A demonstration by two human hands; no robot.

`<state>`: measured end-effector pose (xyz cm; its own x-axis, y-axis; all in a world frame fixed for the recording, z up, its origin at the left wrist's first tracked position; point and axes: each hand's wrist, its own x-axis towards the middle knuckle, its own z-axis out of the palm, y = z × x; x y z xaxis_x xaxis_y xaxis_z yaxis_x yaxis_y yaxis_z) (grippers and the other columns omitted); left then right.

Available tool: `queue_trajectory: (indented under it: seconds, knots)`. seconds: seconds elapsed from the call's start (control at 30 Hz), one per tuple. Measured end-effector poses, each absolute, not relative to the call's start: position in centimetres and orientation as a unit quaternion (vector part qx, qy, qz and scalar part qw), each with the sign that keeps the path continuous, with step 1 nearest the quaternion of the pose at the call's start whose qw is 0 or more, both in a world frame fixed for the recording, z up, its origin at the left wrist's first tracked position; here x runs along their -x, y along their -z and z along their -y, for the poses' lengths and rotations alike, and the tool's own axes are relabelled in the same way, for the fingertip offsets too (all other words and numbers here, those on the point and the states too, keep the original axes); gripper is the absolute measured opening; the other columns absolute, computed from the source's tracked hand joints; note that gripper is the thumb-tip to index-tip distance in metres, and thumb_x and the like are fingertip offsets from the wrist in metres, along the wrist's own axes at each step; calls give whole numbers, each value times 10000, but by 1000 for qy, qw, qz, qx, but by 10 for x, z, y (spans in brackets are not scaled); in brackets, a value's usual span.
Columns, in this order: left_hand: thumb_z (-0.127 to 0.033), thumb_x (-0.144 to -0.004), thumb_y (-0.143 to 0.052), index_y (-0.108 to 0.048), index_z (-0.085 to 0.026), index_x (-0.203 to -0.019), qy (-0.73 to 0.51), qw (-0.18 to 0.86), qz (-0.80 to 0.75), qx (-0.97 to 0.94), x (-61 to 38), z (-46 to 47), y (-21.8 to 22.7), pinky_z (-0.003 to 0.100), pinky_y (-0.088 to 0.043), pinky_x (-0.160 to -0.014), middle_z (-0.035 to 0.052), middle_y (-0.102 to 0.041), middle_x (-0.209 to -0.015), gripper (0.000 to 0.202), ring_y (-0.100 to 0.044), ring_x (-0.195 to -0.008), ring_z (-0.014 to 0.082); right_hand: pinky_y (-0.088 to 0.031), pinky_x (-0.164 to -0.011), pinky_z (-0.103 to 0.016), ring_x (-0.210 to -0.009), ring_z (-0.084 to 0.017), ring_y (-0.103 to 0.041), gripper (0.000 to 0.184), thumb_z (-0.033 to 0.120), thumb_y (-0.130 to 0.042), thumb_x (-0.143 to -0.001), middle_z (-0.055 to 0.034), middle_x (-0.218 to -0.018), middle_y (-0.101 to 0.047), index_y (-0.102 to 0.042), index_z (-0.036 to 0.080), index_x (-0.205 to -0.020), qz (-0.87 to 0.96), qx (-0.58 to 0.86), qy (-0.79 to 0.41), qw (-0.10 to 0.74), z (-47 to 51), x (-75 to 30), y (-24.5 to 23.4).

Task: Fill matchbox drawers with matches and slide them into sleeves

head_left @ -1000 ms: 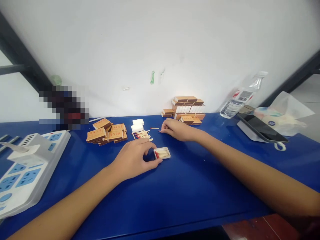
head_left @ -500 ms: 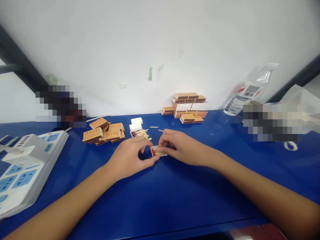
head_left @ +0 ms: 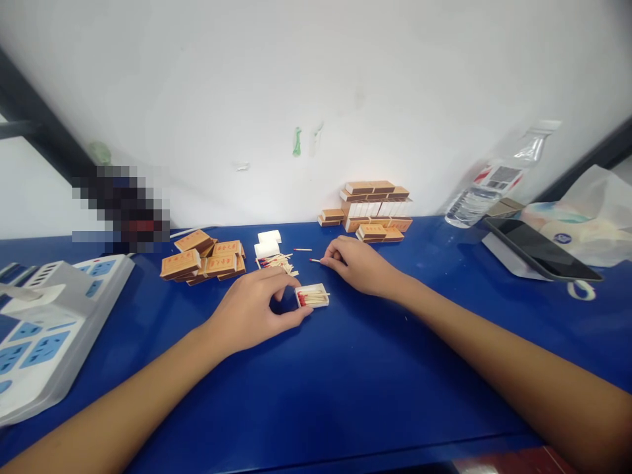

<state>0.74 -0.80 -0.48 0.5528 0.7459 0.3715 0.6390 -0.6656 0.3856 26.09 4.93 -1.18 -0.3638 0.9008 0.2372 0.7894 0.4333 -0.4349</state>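
Observation:
A small white tray of red-tipped matches (head_left: 313, 295) lies on the blue table (head_left: 345, 382). My left hand (head_left: 257, 309) curls around the tray's left end, thumb and fingers touching it. My right hand (head_left: 358, 263) is just behind and right of the tray, its fingertips pinched on a single loose match (head_left: 315, 261) lying on the table. Another loose match (head_left: 302, 249) lies further back. A heap of loose matches (head_left: 279, 263) sits beside white inner trays (head_left: 267, 244).
Orange matchbox sleeves (head_left: 205, 258) are piled at the left, and stacked matchboxes (head_left: 375, 209) stand against the wall. A white power strip (head_left: 44, 322) is at the far left. At the right are a water bottle (head_left: 494, 184), a dark tablet (head_left: 538, 249) and a plastic bag (head_left: 587, 210).
My right hand went from the loose matches to the tray, then back out to a loose match behind it. My left hand stayed on the tray.

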Motion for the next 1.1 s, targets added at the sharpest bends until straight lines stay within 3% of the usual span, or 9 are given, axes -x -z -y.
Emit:
queue_trajectory:
  seconds: [0.13, 0.27, 0.53, 0.97, 1.1]
  knots:
    - [-464, -874, -757, -751, -206, -1008, -265, 92, -413, -866, -6, 5, 5, 274, -404, -635, -36, -543, -705, 290, -531, -647, 124, -402, -692, -309, -749, -167, -535, 163, 308, -623, -1010, -24, -855, -620, -629, 197, -890, 822, 471, -186, 260, -32, -259, -4]
    - [-455, -876, -753, -758, -211, -988, -267, 94, -412, -866, -7, 4, 5, 272, -392, -621, -33, -541, -710, 269, -527, -644, 123, -406, -666, -282, -718, -138, -527, 146, 307, -622, -1007, -7, -864, -620, -653, 204, -908, 855, 395, -257, 215, -13, -257, -13]
    - [-459, -876, -753, -758, -205, -993, -270, 106, -409, -865, -8, 5, 4, 274, -403, -630, -31, -544, -707, 279, -532, -644, 125, -401, -637, -268, -691, -124, -507, 102, 281, -682, -954, 6, -822, -582, -683, 198, -894, 853, 385, -275, 219, -14, -256, -10]
    - [-478, -882, -747, -759, -204, -992, -262, 104, -413, -866, -9, 6, 3, 270, -395, -617, -28, -552, -706, 295, -538, -646, 128, -421, -682, -292, -765, -143, -543, 27, 240, -647, -980, -22, -941, -585, -652, 214, -986, 871, 403, -167, 226, -8, -252, -7]
    - [-470, -874, -755, -764, -206, -979, -261, 102, -413, -866, -9, 6, 2, 270, -390, -613, -25, -554, -699, 284, -543, -648, 132, -423, -677, -309, -769, -158, -558, 110, 293, -620, -1003, -39, -956, -602, -640, 211, -931, 864, 426, -157, 218, -11, -253, -3]
